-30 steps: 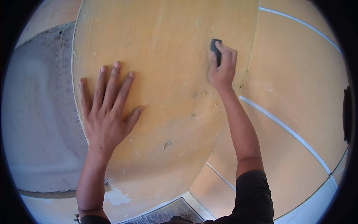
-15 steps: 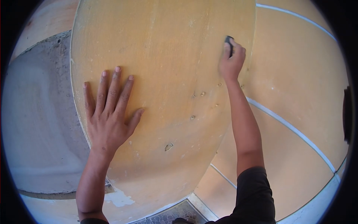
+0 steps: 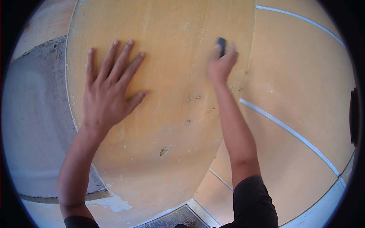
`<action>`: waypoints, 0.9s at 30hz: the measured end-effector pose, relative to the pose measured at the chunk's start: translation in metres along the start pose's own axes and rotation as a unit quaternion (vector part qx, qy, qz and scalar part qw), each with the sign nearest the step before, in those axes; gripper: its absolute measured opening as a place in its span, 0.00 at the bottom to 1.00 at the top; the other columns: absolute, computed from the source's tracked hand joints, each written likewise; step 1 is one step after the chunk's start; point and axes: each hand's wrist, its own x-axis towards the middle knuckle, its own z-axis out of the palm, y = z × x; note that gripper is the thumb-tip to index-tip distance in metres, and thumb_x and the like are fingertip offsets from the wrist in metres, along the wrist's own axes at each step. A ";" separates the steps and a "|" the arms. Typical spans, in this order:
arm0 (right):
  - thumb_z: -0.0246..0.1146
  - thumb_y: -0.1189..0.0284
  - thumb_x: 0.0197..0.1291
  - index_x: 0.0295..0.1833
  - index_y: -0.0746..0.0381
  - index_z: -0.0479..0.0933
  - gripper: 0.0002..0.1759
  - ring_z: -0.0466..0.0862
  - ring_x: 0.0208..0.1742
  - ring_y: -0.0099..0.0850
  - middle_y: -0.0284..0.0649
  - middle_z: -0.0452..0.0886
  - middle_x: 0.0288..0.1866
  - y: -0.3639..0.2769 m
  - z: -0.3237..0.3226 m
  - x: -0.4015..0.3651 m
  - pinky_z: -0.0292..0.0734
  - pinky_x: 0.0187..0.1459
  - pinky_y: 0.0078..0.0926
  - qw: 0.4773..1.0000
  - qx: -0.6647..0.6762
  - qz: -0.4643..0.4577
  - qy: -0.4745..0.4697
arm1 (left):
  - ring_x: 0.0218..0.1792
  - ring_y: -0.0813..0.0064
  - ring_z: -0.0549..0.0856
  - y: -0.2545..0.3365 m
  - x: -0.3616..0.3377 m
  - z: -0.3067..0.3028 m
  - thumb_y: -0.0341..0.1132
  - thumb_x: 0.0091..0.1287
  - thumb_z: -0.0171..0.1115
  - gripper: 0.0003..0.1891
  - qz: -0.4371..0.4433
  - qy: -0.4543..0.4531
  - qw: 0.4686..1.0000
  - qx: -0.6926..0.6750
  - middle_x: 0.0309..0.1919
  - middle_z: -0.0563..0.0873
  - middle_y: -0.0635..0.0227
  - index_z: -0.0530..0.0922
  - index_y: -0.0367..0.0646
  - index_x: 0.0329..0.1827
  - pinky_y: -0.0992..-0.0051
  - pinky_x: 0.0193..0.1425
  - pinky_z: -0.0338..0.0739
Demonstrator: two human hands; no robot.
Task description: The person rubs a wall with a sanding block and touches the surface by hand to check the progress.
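Note:
My left hand (image 3: 106,85) lies spread against the yellow-orange wall (image 3: 163,68), fingers pointing up. It holds nothing. My right hand (image 3: 222,62), slightly blurred, grips a small dark block (image 3: 221,46) at the wall's upper right, near the corner edge. The block looks like a sanding block, but its working face is hidden. Below and between my hands the wall has several small holes and chips, including a larger chipped hole (image 3: 164,151).
On the left is a bare grey patch (image 3: 34,117) with a rough edge. The adjoining wall (image 3: 296,76) on the right carries pale strips (image 3: 291,131). Peeled white paint (image 3: 116,203) shows low down, above patterned floor tiles (image 3: 171,220).
My left hand has moved up along the wall. My right hand, still gripping the dark block, has shifted left. The view has moved slightly.

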 end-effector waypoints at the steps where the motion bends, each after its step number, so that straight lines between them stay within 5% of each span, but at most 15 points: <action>1: 0.66 0.67 0.73 0.74 0.67 0.71 0.29 0.75 0.59 0.53 0.55 0.76 0.58 -0.016 -0.002 -0.015 0.70 0.63 0.50 0.996 0.003 -0.088 -0.006 | 0.88 0.65 0.57 0.001 0.012 0.001 0.68 0.68 0.64 0.42 0.000 0.003 1.000 0.000 0.87 0.63 0.72 0.67 0.67 0.85 0.47 0.93 0.36; 5: 0.65 0.64 0.74 0.77 0.69 0.71 0.32 0.75 0.59 0.53 0.56 0.77 0.57 -0.029 -0.023 -0.045 0.71 0.63 0.50 0.966 0.101 -0.209 -0.117 | 0.88 0.67 0.57 0.001 0.050 0.006 0.68 0.73 0.59 0.39 0.018 0.043 0.998 0.042 0.87 0.63 0.75 0.65 0.68 0.85 0.49 0.93 0.38; 8: 0.65 0.63 0.74 0.74 0.69 0.74 0.30 0.76 0.59 0.54 0.55 0.77 0.56 0.016 -0.004 0.018 0.72 0.62 0.51 0.982 0.049 -0.169 -0.069 | 0.88 0.67 0.57 0.002 0.058 0.005 0.67 0.75 0.57 0.38 0.021 0.046 0.997 0.065 0.87 0.63 0.75 0.65 0.68 0.86 0.49 0.93 0.39; 10: 0.65 0.63 0.73 0.74 0.66 0.75 0.29 0.76 0.59 0.53 0.54 0.77 0.57 0.027 0.004 0.049 0.72 0.62 0.51 0.999 0.030 0.043 -0.002 | 0.88 0.67 0.57 0.003 0.061 0.005 0.66 0.75 0.57 0.37 0.021 0.043 0.996 0.079 0.87 0.63 0.74 0.65 0.68 0.86 0.49 0.93 0.40; 11: 0.65 0.63 0.73 0.74 0.66 0.75 0.29 0.76 0.59 0.53 0.54 0.77 0.57 0.026 0.006 0.047 0.72 0.62 0.51 0.998 0.035 0.043 -0.003 | 0.88 0.66 0.57 0.003 0.061 0.005 0.65 0.75 0.56 0.37 0.027 0.045 0.995 0.083 0.87 0.63 0.74 0.65 0.67 0.86 0.48 0.93 0.40; 13: 0.65 0.63 0.73 0.72 0.65 0.76 0.27 0.76 0.59 0.52 0.54 0.78 0.57 0.004 0.004 0.022 0.73 0.60 0.51 0.994 0.001 -0.111 0.009 | 0.88 0.66 0.57 0.004 0.064 0.004 0.64 0.76 0.56 0.37 0.033 0.045 0.994 0.089 0.87 0.63 0.73 0.65 0.67 0.86 0.48 0.93 0.40; 16: 0.66 0.64 0.71 0.70 0.58 0.79 0.25 0.79 0.56 0.47 0.47 0.80 0.57 -0.022 -0.029 -0.028 0.76 0.58 0.47 0.931 0.085 -0.329 -0.137 | 0.88 0.64 0.57 0.004 0.075 0.002 0.63 0.75 0.57 0.38 0.050 0.042 0.993 0.103 0.87 0.63 0.72 0.65 0.65 0.86 0.48 0.92 0.40; 17: 0.66 0.64 0.71 0.70 0.58 0.79 0.25 0.79 0.56 0.47 0.47 0.80 0.57 -0.014 -0.029 -0.018 0.76 0.58 0.47 0.931 0.092 -0.326 -0.134 | 0.88 0.64 0.57 0.003 0.079 0.001 0.63 0.74 0.58 0.39 0.072 0.031 0.992 0.102 0.87 0.63 0.71 0.65 0.63 0.86 0.48 0.92 0.40; 19: 0.66 0.63 0.71 0.71 0.56 0.80 0.25 0.80 0.54 0.45 0.43 0.82 0.53 0.019 -0.023 0.022 0.76 0.57 0.46 0.850 0.118 -0.472 -0.203 | 0.88 0.63 0.57 0.001 0.089 -0.002 0.63 0.74 0.59 0.40 0.099 0.016 0.989 0.109 0.87 0.62 0.71 0.65 0.62 0.86 0.48 0.92 0.40; 20: 0.66 0.62 0.72 0.70 0.56 0.80 0.24 0.81 0.54 0.45 0.43 0.84 0.49 0.041 -0.010 0.051 0.76 0.57 0.47 0.889 0.078 -0.426 -0.147 | 0.88 0.63 0.57 0.000 0.093 -0.005 0.62 0.73 0.59 0.40 0.117 0.007 0.987 0.108 0.87 0.63 0.70 0.65 0.61 0.86 0.48 0.92 0.40; 22: 0.65 0.59 0.73 0.69 0.59 0.79 0.24 0.79 0.57 0.50 0.47 0.82 0.56 0.072 0.007 0.100 0.75 0.58 0.53 0.981 0.016 -0.189 -0.033 | 0.88 0.63 0.57 0.001 0.099 -0.007 0.61 0.73 0.60 0.40 0.137 -0.005 0.985 0.108 0.87 0.63 0.69 0.65 0.60 0.86 0.48 0.92 0.41; 25: 0.65 0.57 0.73 0.70 0.60 0.78 0.26 0.78 0.59 0.50 0.49 0.80 0.58 0.063 0.013 0.094 0.73 0.58 0.56 0.994 -0.045 -0.095 0.013 | 0.87 0.62 0.58 0.005 0.097 -0.006 0.61 0.73 0.60 0.40 0.137 -0.009 0.984 0.116 0.87 0.63 0.68 0.66 0.59 0.86 0.48 0.92 0.41; 27: 0.64 0.58 0.71 0.70 0.57 0.79 0.26 0.79 0.59 0.47 0.46 0.81 0.58 0.027 0.004 0.040 0.71 0.60 0.53 0.986 0.063 -0.145 -0.051 | 0.87 0.61 0.59 0.006 0.099 -0.006 0.58 0.72 0.62 0.39 0.129 0.001 0.986 0.109 0.86 0.65 0.68 0.67 0.58 0.85 0.48 0.92 0.44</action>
